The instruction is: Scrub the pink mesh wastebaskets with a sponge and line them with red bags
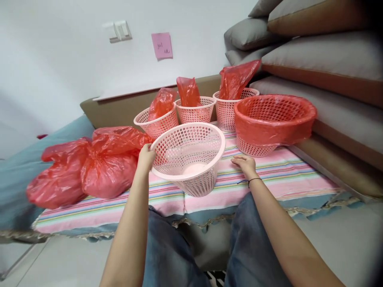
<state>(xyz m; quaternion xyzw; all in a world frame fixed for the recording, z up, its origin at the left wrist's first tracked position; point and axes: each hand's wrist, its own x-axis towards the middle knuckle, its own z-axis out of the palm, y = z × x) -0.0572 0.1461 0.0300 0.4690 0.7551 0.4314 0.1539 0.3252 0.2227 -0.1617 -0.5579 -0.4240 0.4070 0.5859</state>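
Head view: left hand [146, 157] grips left rim of pink basket [197, 181], mouth tipped near. Basket sits between hands on striped cloth [167, 205]; left closer. Right hand [245, 165] open, empty, just right of basket (no contact).

Striped cloth [167, 205] over a blue cover [18, 169]; on the cloth, pink mesh baskets [194, 114], bulging red bags [109, 175]
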